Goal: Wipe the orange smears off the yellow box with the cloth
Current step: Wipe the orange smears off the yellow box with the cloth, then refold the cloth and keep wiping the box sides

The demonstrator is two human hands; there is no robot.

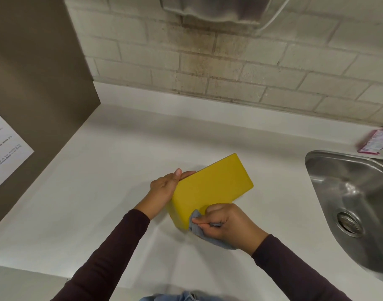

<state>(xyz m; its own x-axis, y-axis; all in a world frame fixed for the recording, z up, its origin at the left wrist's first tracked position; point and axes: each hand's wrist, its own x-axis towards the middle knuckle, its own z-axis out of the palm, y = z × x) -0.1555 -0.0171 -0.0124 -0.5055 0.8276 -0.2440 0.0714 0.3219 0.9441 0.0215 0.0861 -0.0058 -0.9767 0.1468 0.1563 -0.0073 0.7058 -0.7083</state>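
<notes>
While in left hand (164, 187), yellow box (212, 187); cloth (196, 225) in right hand (226, 222)

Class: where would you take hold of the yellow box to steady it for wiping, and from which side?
Likely best by its long left edge, from the left, as the left hand does. The yellow box is broad and flat-sided, and this leaves its near end free for the cloth in the right hand.

wall (229, 68): pale brick, stained | counter (99, 192): white | sink (349, 192): steel, right | panel (34, 72): brown, left
</notes>
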